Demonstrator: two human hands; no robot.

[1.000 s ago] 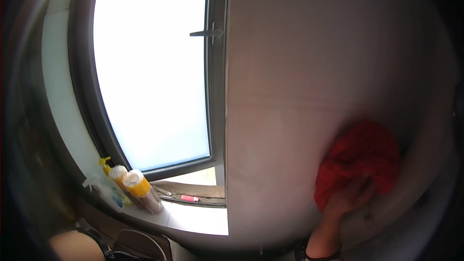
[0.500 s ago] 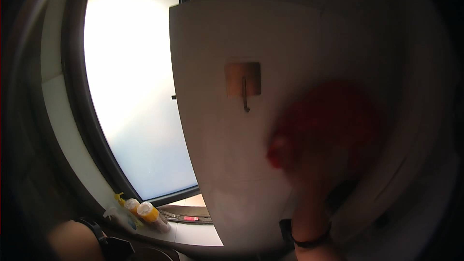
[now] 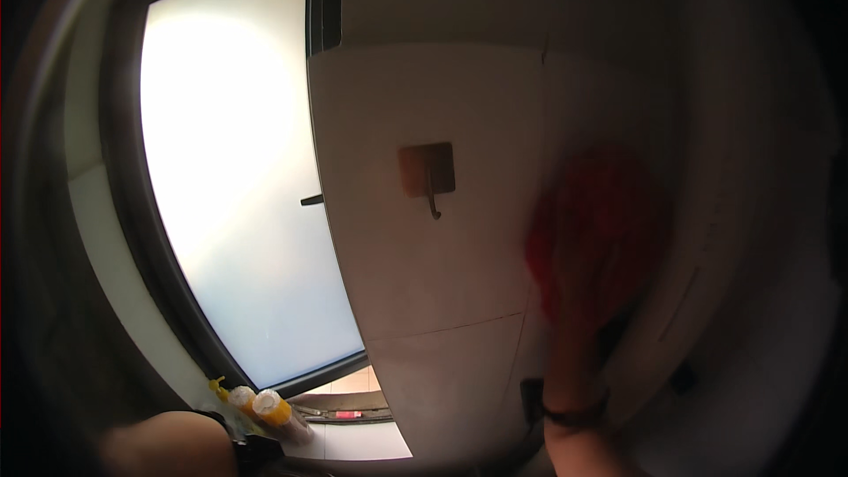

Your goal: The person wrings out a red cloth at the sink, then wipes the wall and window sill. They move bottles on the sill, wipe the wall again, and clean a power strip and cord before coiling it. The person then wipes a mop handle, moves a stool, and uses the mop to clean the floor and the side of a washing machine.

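Observation:
My right hand point(image 3: 579, 269) reaches up to the tiled wall at the right and lies over a red cloth point(image 3: 609, 199), pressing it to the dim surface. The cloth is bunched and spread wider than the hand, and the deep shade blurs the fingers. A dark band circles that wrist. At the lower left, a bent part of my left arm point(image 3: 172, 444) shows next to a black strap; the left hand itself is out of sight.
A metal hook on a square plate point(image 3: 427, 170) is fixed to the wall left of the cloth. Further left is a bright frosted window point(image 3: 238, 185) in a dark frame with a handle. Yellow-and-white bottles point(image 3: 272, 408) stand on the sill beside a small red item point(image 3: 349, 414).
The red cloth and my right hand have shifted along the wall, and the cloth looks flatter. The view has tilted slightly, so the hook and window sit lower.

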